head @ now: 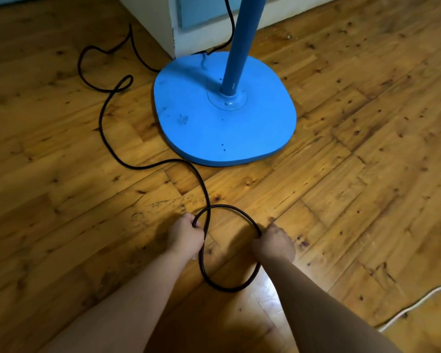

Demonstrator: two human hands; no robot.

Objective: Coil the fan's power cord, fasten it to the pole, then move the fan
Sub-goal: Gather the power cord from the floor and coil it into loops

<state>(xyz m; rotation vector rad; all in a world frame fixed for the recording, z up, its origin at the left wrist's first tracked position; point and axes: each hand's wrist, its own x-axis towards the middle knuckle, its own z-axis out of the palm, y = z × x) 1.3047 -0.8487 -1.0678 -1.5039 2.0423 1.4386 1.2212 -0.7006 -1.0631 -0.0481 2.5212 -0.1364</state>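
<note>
View from above of a wooden floor [341, 174] with a standing fan at upper centre. We see the fan's blue base [224, 115] resting flat on the floor and its blue pole [239, 42] rising from the middle of the base and leaving the top of the frame. The fan's head is out of view.

A black power cord [105, 115] drops beside the pole at the top, passes behind the base, and wanders across the floor to the left of the base in loose bends, with one small crossing loop near the base's left edge. From there it curves toward the lower centre, passing just in front of the base.

At lower centre, we see both hands closed around the cord. The left hand [186, 235] grips it in a fist at the point where the incoming strand crosses itself. The right hand [275, 244] is likewise clenched on the cord, apart from the left. Between them the cord forms one rounded loop, arching above the hands and hanging below them, over the floor.

A corner of pale wall [161, 26] stands behind the base. A white cable [415, 304] lies on the floor at the lower right, well apart from the hands.
</note>
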